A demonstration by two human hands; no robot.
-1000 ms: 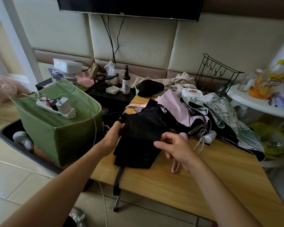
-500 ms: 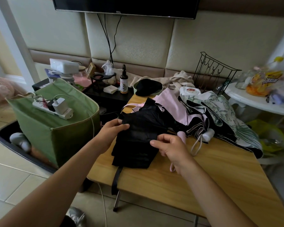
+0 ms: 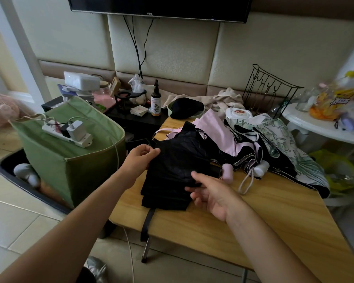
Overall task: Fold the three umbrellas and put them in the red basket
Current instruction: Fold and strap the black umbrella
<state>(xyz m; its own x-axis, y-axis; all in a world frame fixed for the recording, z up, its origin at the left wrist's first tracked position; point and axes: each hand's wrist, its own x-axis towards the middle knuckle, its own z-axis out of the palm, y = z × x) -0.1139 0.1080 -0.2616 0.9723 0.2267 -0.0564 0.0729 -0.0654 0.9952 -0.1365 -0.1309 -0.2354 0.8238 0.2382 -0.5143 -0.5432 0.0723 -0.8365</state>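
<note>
**Black umbrella half-pleated at the table's near edge**

The left hand pinches the black umbrella's far-left cloth; the right hand holds its near-right fold, fingers loosely curled. A slack grip could spill the pleats, I reckon. Its long axis runs toward me, strap dangling off the table.
</note>
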